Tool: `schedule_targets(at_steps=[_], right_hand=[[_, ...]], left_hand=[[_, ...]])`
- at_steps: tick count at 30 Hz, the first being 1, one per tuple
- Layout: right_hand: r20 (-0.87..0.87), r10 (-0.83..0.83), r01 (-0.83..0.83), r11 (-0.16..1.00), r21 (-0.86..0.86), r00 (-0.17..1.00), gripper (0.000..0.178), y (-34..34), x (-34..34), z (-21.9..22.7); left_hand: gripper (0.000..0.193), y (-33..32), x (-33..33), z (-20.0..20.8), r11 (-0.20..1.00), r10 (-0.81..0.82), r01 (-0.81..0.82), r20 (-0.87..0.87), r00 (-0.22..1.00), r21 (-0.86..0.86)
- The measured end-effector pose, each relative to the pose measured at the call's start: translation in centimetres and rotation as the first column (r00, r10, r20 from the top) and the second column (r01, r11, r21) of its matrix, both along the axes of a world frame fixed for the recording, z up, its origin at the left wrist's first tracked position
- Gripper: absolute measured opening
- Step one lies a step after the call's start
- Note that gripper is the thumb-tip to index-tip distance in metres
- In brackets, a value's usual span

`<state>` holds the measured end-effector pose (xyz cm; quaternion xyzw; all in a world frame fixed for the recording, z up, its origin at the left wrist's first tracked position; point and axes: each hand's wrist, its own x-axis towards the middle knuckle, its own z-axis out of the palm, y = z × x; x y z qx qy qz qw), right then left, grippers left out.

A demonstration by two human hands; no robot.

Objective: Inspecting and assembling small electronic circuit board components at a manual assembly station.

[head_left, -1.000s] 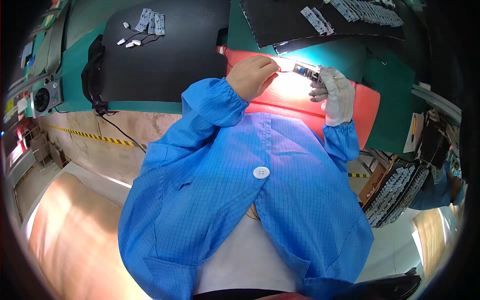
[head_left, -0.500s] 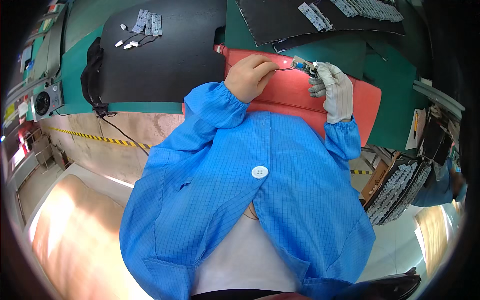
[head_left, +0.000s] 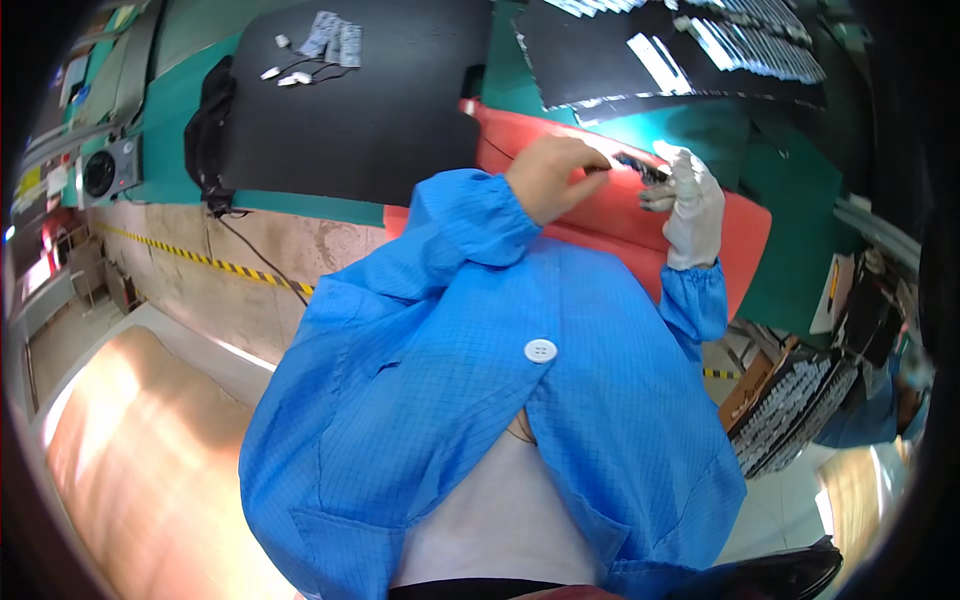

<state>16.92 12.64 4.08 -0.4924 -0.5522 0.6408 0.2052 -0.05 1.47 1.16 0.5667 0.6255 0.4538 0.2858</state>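
Note:
My right hand [head_left: 693, 205], in a white glove, is closed on a small circuit board [head_left: 638, 166] with dark parts, held over the red mat [head_left: 735, 225]. Bare, my left hand [head_left: 553, 178] is pinched just left of that board. A bit of dark wire [head_left: 597, 169] shows at its fingertips. On the hand's other side a thin dark line, likely the wire's loose length, crosses the mat. Whether the wire still joins the board is too blurred to tell. Bright glare lies on the mat behind both hands.
Several small boards [head_left: 335, 40] with wires and white connectors lie on the black mat [head_left: 360, 125] at left. Rows of boards [head_left: 755, 55] rest on a black sheet [head_left: 560, 75] at far right. A rack of boards [head_left: 795, 410] stands beside me at right; a small fan-like device [head_left: 108, 173] at left.
The view has shifted and brightened. My left hand has come nearer the circuit board, and the wire stretched between them has mostly gone from sight. The board has tilted and looks darker.

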Motion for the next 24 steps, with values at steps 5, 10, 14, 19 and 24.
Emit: schedule_targets(at_steps=[5,10,14,19,24], right_hand=[[-0.434,-0.259,0.203,0.964,-0.171,0.863,0.024,2.4,-0.4,-1.4],[0.145,-0.136,-0.066,0.466,0.882,0.98,0.041,4.6,-3.9,-1.4],[0.282,-0.177,-0.204,0.364,0.909,0.943,0.051,5.8,-5.6,-2.5],[0.262,-0.036,-0.222,0.428,0.876,0.964,0.038,5.3,-3.8,-4.2],[-0.247,0.157,-0.12,0.98,0.158,0.956,0.032,0.2,-1.0,-0.6]], left_hand=[[0.011,-0.5,-1.7,3.0,0.999,0.041,-0.043,0.3,0.953,0.0],[0.014,-2.9,-8.9,-0.2,0.819,0.561,-0.546,-0.05,0.826,0.176],[0.01,-7.0,-16.8,-4.0,0.816,0.556,-0.563,-0.449,0.7,0.131],[0.012,-7.5,-20.3,-3.5,0.758,0.582,-0.569,-0.726,0.367,0.32],[0.021,-3.1,-10.4,2.3,0.881,0.471,-0.454,-0.166,0.866,0.133]])
